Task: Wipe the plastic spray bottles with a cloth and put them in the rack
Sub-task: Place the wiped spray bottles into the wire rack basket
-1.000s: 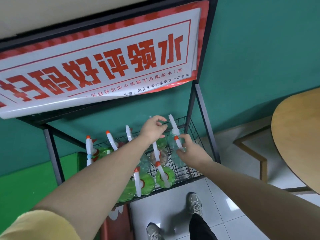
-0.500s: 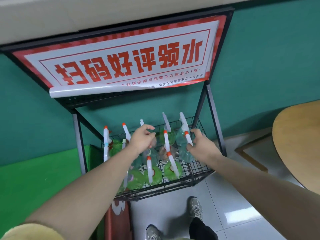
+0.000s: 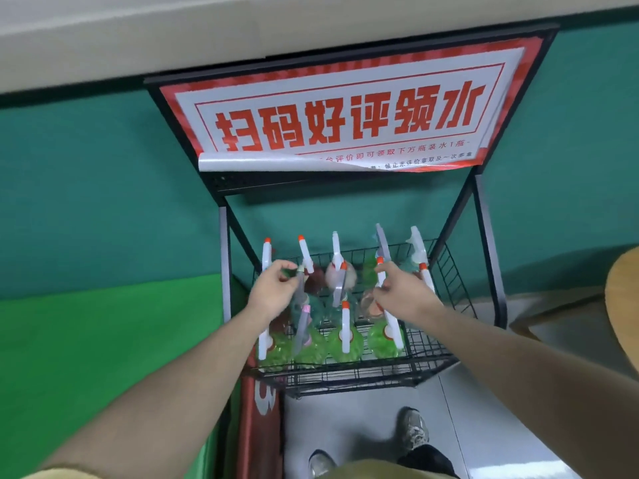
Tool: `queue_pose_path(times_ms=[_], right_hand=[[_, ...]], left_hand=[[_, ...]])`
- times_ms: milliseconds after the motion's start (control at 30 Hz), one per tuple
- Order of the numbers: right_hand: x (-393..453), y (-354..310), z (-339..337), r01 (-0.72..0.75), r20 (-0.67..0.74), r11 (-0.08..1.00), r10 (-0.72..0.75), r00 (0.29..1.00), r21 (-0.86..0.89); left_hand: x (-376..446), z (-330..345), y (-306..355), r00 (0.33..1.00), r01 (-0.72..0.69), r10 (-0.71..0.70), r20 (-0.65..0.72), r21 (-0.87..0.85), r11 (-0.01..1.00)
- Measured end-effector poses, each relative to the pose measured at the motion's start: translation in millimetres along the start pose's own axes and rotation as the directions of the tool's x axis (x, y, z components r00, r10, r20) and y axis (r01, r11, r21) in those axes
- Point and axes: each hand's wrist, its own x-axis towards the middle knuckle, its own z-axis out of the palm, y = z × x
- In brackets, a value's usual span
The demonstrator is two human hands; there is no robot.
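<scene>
Clear plastic spray bottles (image 3: 344,335) upright in black wire rack (image 3: 428,347)

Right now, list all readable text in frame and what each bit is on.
"扫码好评领水": large red characters on the white sign fixed to the top of the rack.
Small red lines below them on the same sign: partly legible, roughly "...评价即可领取下方瓶装水1瓶", the rest too small, and the curled bottom edge hides the start.
White mark like a "3" on the red panel under the basket: cut off, unsure.
Spray bottles: no readable labels.
</scene>
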Motion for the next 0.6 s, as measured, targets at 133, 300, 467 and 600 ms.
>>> queue_pose_path(times_ms=[133, 300, 467, 600], right_hand=[[4, -13, 5, 0.029, 0.037, 1.000, -0.029, 0.999, -0.008], [10, -19, 13, 0.040, 0.084, 0.999, -0.042, 0.996, 0.024], [20, -31, 18, 0.110, 0.082, 0.994, -0.108, 0.991, -0.020], [27, -50, 26, 0.181, 0.060, 0.983, -0.180, 0.982, -0.010]], left_hand=[[4, -11, -18, 0.999, -0.032, 0.036, -0.030, 0.126, 0.992], [8, -12, -28, 0.994, -0.017, 0.044, -0.099, 0.259, 0.966], [18, -14, -35, 0.999, 0.043, -0.041, -0.015, 0.200, 0.979], [28, -17, -43, 0.998, 0.058, -0.064, 0.023, 0.190, 0.980]])
